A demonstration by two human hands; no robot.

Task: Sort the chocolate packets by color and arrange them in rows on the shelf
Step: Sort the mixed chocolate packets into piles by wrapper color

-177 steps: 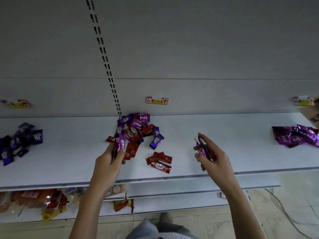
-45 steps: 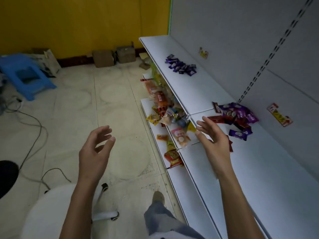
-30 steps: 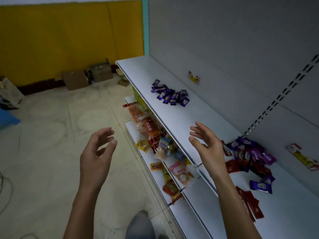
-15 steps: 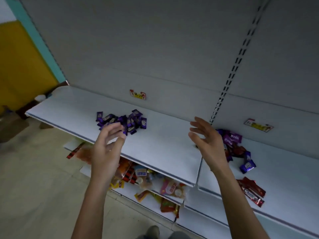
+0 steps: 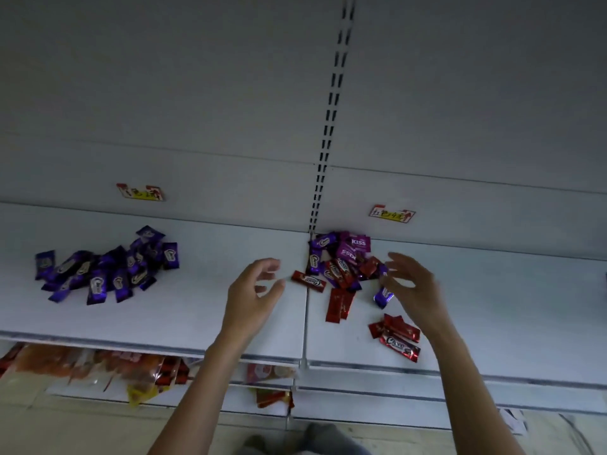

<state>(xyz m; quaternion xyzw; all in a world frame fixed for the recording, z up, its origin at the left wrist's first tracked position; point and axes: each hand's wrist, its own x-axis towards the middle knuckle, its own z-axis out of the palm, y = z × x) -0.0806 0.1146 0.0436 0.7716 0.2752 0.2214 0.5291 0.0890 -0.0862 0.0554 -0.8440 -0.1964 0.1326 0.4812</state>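
The person stands before a white shelf [image 5: 197,310] with both arms stretched over it. The left hand [image 5: 254,290] hangs above the board, fingers loosely bent and thumb apart; it grasps nothing. The right hand [image 5: 412,285] is also released and empty. It is blurred, so I cannot tell if its fingertips touch the packets under them.

At 12 o'clock from the gap between the hands, against the back wall, lies the mixed heap [image 5: 341,261]. Red, dark purple and magenta packets are thrown over each other there, with a magenta KISS packet [image 5: 358,243] at the back.

- At 9 o'clock of this heap lies a single red packet [image 5: 308,281], just beside the left hand's fingers.
- At 6 o'clock lie two red packets [image 5: 340,304].
- At 5 o'clock, near the front edge, lies a small group of red packets [image 5: 395,336].
- At 4 o'clock lies a loose purple packet [image 5: 382,296], just below the right hand's fingers.

Well apart, at 9 o'clock of the left hand, lies a heap of dark purple packets [image 5: 105,269], all of one colour.

On the back wall one price label [image 5: 140,192] hangs at 12 o'clock of the purple heap. A second label [image 5: 392,215] hangs over the mixed heap, beside the slotted upright [image 5: 328,126]. Snack bags [image 5: 98,366] fill the lower shelf at 7 o'clock.
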